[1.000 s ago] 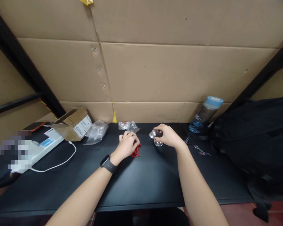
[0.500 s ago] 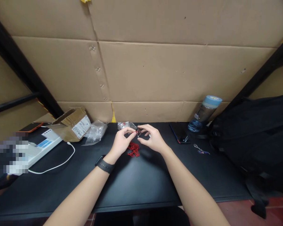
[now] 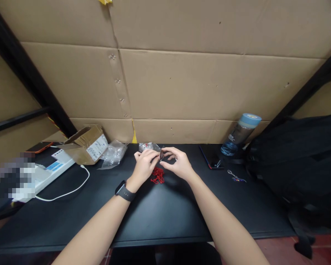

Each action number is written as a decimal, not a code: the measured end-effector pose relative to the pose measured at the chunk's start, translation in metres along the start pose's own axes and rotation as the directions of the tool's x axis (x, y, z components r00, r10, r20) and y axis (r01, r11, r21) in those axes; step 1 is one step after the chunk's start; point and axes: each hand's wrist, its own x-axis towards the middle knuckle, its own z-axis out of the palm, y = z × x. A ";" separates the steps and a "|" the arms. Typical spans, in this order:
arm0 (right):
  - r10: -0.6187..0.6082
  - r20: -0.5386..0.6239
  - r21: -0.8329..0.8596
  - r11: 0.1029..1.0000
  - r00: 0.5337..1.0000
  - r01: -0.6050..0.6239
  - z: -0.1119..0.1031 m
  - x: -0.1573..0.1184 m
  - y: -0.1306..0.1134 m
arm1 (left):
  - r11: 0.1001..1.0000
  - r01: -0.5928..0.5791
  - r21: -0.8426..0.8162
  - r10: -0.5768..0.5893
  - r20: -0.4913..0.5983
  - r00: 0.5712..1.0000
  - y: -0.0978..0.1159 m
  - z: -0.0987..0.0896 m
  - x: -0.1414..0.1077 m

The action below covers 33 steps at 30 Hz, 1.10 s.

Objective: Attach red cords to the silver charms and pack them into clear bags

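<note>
A small dark, shiny piece [image 3: 162, 155] is between my two hands above the black table. My right hand [image 3: 179, 163] pinches it between thumb and fingers. My left hand [image 3: 144, 165], with a black watch on the wrist, has its fingers pressed together at the piece's left side; what they hold is too small to make out. Below them a tangled red cord [image 3: 158, 175] lies on the table. Behind the left hand is a small clear plastic packet [image 3: 146, 146] with a red mark.
On the left stand an open cardboard box [image 3: 89, 145], a clear plastic bag [image 3: 114, 154] and a white power strip [image 3: 55, 171] with a cable. To the right are a phone [image 3: 211, 156], a bottle [image 3: 238, 134], a small charm [image 3: 237, 178] and a black backpack [image 3: 300, 165].
My left hand has turned, and its fingers have closed up and shifted beside the dark piece. My right hand keeps its pinch. The whole view has shifted slightly.
</note>
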 end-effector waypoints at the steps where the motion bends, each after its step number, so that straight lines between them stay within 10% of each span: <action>1: -0.002 0.002 0.000 1.000 1.000 0.002 0.000 0.000 0.000 | 1.000 -0.017 0.022 0.017 -0.012 1.000 0.001 -0.001 0.000; 14: 0.102 0.042 0.046 0.993 0.994 -0.104 0.000 0.000 0.001 | 0.983 -0.063 0.172 0.076 -0.075 0.994 0.008 -0.005 -0.002; 33: 0.073 0.177 -0.439 0.899 0.982 0.012 -0.021 0.002 0.025 | 0.998 0.010 0.057 -0.009 -0.024 1.000 0.010 -0.002 -0.003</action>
